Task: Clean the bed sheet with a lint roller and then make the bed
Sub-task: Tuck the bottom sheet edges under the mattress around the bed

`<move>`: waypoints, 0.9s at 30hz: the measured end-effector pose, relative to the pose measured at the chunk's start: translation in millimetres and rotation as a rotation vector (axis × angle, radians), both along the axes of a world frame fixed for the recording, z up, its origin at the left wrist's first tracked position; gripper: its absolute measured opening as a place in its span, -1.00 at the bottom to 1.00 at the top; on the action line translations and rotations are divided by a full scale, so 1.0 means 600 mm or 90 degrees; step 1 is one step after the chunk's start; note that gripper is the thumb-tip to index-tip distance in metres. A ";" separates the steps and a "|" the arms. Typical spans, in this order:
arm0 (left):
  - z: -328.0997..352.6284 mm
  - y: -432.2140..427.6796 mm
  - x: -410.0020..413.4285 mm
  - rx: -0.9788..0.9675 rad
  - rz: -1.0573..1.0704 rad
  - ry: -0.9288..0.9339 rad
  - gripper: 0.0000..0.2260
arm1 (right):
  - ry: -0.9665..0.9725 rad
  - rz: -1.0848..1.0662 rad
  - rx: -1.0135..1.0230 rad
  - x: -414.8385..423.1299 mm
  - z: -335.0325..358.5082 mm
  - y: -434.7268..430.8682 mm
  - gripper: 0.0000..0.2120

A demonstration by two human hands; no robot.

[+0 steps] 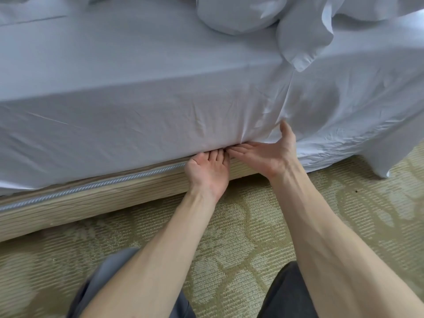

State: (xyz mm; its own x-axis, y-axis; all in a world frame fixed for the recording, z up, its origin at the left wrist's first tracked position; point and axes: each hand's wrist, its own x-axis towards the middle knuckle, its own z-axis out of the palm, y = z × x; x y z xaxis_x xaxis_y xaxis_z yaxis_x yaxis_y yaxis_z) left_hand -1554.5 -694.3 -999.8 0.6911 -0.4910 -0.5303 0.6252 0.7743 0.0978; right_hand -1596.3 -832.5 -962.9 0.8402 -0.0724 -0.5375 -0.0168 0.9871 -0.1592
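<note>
Head view, I'm looking down at the near side of a bed. White bed sheet (160,106) covers the mattress top and drapes over the near side face. Its lower edge runs left to right across frame, climbing a bit toward the right.

Left of the hands the edge is pulled in under the mattress, so a grey corded trim (91,187) and the ribbed wooden base (91,207) show below it. Right of the hands the sheet hangs loose and crumpled, its far-right corner down on the carpet (252,226).

Left hand (207,173) is palm up at the sheet edge, fingers straight and close together, tips hidden under the fabric. Right hand (263,154) is just beside it, touching or nearly so. Its palm is turned up, fingers straight and together pointing left along the edge, and its thumb is spread upward against the hanging sheet. Neither hand is curled round anything I can see.

On the far side of the bed top sit a pillow (236,14) and, to its right, a bunched loose white cover (302,37) with one corner flopping toward the near edge. Dark trouser legs (107,283) sit at the near edge of frame.
</note>
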 end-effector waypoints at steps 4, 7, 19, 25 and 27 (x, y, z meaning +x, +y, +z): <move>0.003 0.006 0.006 -0.042 -0.020 -0.004 -0.47 | 0.006 -0.025 -0.011 0.007 -0.011 0.004 0.09; 0.009 0.013 0.003 -0.006 -0.044 -0.005 -0.43 | 0.012 -0.044 -0.042 0.011 -0.022 0.017 0.06; 0.056 0.027 -0.058 0.150 -0.118 -0.073 -0.47 | 0.040 0.066 -0.128 0.013 -0.025 -0.004 0.06; 0.080 -0.011 -0.045 0.343 -0.247 -0.166 -0.71 | 0.269 0.049 -0.300 -0.063 -0.035 -0.057 -0.70; 0.078 -0.019 -0.042 0.395 -0.281 -0.166 -0.78 | 0.309 0.092 -0.277 -0.080 -0.053 -0.069 -0.64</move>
